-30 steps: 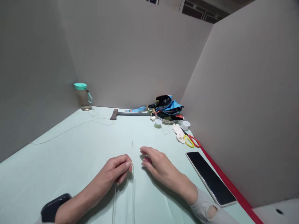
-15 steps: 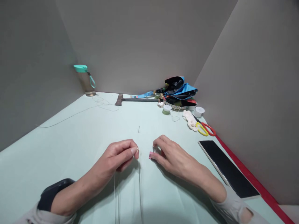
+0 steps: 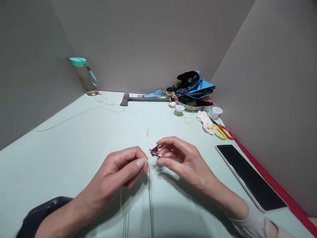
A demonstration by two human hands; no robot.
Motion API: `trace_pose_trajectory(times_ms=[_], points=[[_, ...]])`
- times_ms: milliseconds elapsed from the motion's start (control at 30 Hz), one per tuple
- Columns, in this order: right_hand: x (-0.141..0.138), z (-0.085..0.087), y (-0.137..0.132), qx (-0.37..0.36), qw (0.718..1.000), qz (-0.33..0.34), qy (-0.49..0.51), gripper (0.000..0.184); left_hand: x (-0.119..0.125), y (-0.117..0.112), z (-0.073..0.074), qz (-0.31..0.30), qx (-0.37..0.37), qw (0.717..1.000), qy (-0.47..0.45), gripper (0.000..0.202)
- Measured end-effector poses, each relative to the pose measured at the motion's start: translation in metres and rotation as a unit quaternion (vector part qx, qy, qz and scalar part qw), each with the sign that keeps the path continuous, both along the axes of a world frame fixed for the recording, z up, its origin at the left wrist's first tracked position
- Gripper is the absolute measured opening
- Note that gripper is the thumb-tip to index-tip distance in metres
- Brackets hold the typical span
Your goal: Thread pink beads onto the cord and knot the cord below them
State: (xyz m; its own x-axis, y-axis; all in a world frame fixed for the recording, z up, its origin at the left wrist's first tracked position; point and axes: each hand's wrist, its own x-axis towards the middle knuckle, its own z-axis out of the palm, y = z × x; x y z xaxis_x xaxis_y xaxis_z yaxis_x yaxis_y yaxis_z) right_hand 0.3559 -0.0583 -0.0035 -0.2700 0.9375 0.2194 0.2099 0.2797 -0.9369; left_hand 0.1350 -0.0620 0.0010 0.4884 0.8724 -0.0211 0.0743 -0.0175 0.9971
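Observation:
My left hand (image 3: 125, 168) pinches pale thread (image 3: 149, 191) between thumb and index finger. Several strands hang from it toward the near edge, and a short end sticks up at the fingertips. To its right, my right hand (image 3: 182, 158) holds small metal nail clippers (image 3: 155, 151) between thumb and fingers. Their lever looks dark red, and the jaws point left, a little above the pinched thread and apart from it. Some of the clippers is hidden behind my fingers. Just beyond both hands, a thin pin-like piece (image 3: 148, 132) lies on the pale green table (image 3: 94, 148).
A hatchet (image 3: 146, 99) lies along the back, beside a blue and black bag (image 3: 195, 87). Scissors (image 3: 223, 131), white cloth (image 3: 205, 122) and thread spools (image 3: 179, 110) are at right, above a dark phone-like slab (image 3: 250, 177). A bottle (image 3: 84, 77) and loose thread (image 3: 74, 116) are back left.
The nail clippers have turned in my right hand, so their jaws now point left toward the thread. My left hand keeps its pinch. The whole view has shifted slightly.

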Motion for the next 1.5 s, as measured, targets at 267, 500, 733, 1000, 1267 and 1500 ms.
trace_pose_trajectory(times_ms=[267, 500, 733, 1000, 1267, 1500], points=[[-0.005, -0.003, -0.01, 0.101, 0.994, -0.019, -0.048, 0.028, 0.0, -0.002, 0.001, 0.016, 0.006, 1.0, 0.002, 0.034], [-0.007, 0.001, -0.015, 0.179, 0.98, -0.035, -0.084, 0.028, -0.002, -0.003, 0.002, 0.013, 0.009, 1.0, 0.02, 0.035], [-0.004, 0.004, -0.019, 0.204, 0.973, -0.044, -0.102, 0.019, -0.002, -0.002, 0.001, 0.007, 0.011, 1.0, 0.024, 0.037], [-0.005, 0.003, -0.019, 0.24, 0.963, -0.052, -0.113, 0.018, -0.002, -0.003, 0.001, 0.013, -0.015, 1.0, 0.014, 0.036], [-0.005, 0.001, -0.018, 0.233, 0.964, -0.041, -0.119, 0.018, 0.0, 0.0, 0.005, -0.001, -0.036, 0.999, 0.031, 0.039], [-0.004, 0.0, -0.018, 0.213, 0.97, -0.033, -0.116, 0.018, -0.001, -0.002, 0.008, 0.003, -0.007, 0.998, 0.064, 0.039]])
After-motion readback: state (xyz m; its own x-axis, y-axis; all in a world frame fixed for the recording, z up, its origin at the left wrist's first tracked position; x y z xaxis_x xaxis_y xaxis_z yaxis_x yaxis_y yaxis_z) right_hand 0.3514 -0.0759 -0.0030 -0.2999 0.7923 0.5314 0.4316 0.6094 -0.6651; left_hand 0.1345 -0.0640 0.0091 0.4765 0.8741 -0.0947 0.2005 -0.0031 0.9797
